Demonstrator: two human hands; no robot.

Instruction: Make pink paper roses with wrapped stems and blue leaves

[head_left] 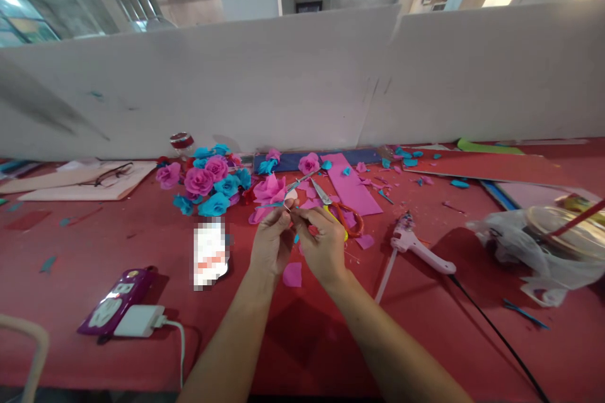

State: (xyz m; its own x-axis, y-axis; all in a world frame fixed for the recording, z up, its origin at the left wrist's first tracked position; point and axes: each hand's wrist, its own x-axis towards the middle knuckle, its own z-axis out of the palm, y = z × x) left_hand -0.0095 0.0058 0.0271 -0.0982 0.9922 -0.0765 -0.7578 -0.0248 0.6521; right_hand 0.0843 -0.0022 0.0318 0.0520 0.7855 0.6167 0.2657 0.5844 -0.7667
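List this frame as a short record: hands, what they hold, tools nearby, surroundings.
Left hand: pinching a thin stem, next to a pink paper flower
Right hand: pinching the same stem, fingertips meeting the left's
Tools: scissors lying just beyond the right hand; glue gun further right
Made pieces: flower pile, pink and blue
Surface: red table, scattered with paper scraps
Also: power strip; plastic bag

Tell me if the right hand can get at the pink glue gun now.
Probably yes: the glue gun lies near the right hand, only scraps between, though that hand pinches a small piece.
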